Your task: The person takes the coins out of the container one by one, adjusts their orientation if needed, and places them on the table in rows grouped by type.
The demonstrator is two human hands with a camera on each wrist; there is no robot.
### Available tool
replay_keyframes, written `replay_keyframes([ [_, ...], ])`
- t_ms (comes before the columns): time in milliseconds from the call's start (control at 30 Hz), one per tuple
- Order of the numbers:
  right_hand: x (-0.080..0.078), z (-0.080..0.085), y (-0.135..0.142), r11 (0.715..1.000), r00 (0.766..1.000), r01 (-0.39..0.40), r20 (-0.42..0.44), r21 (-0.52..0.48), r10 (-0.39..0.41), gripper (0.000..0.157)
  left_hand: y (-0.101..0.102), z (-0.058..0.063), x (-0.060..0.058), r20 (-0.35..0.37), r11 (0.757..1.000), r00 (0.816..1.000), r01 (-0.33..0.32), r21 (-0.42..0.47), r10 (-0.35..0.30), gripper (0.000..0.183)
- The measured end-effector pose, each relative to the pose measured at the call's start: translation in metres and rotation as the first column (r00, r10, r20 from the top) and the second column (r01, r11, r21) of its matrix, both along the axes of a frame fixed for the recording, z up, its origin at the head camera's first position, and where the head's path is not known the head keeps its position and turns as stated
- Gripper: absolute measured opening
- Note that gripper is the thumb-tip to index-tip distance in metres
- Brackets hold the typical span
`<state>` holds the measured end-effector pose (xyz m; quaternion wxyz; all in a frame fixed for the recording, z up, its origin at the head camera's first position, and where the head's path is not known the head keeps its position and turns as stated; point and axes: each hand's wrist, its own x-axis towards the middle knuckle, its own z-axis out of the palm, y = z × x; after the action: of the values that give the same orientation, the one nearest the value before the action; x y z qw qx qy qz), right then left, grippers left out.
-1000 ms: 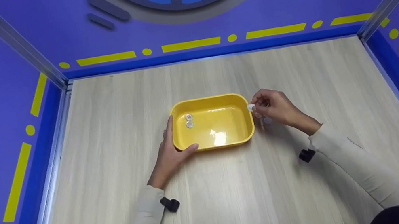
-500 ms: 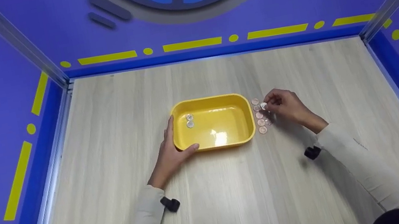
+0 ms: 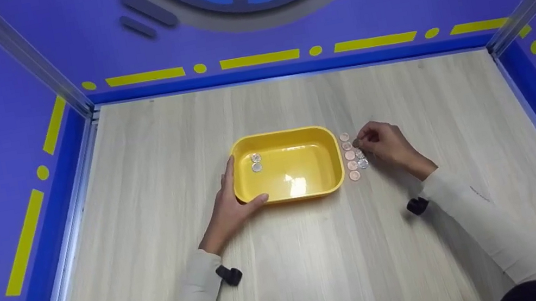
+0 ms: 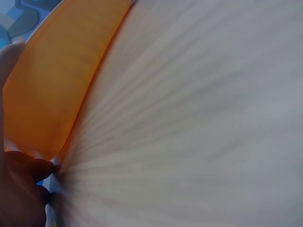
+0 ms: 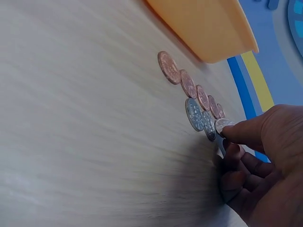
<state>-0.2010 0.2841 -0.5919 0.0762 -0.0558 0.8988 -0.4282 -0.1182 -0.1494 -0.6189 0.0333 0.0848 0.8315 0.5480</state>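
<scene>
A yellow plastic bin [image 3: 304, 166] stands mid-table. My left hand [image 3: 225, 207] grips its left end, fingers along the outer wall and thumb at the front rim; the left wrist view shows the bin's side [image 4: 61, 80] close up. Inside, towards the left, lie two silver coins [image 3: 256, 162]. Just right of the bin runs a column of several copper coins [image 3: 350, 155], with silver coins [image 5: 194, 114] beside it. My right hand [image 3: 388, 146] pinches a silver coin [image 5: 222, 125] between thumb and fingers, at the far end of the silver row.
Blue-purple panels [image 3: 280, 32] with yellow dashes wall in the back and both sides of the wood-grain table [image 3: 289, 268]. Metal corner posts [image 3: 70, 91] stand at the back. A black camera [image 3: 229, 275] sits on the left wrist, another [image 3: 417, 206] on the right.
My right hand has moved right from the bin's right rim with the silver coin and come down beside the silver row. The copper column has come into view. My left hand stays put.
</scene>
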Motion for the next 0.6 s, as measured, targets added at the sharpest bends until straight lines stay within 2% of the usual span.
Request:
replay_keyframes([
  [333,0.0001,-0.0033,-0.0003,0.995,0.994,-0.042,-0.095,0.093,0.051,0.011,-0.0001,0.0007,0.0005,0.0,1.0,1.0,0.002,-0.001,-0.002,0.125],
  [600,-0.0009,0.0009,-0.0008,0.996,0.997,-0.046,-0.059,0.079,0.051,0.012,-0.0002,-0.0003,-0.0001,0.001,1.0,1.0,-0.002,-0.001,0.002,0.126],
])
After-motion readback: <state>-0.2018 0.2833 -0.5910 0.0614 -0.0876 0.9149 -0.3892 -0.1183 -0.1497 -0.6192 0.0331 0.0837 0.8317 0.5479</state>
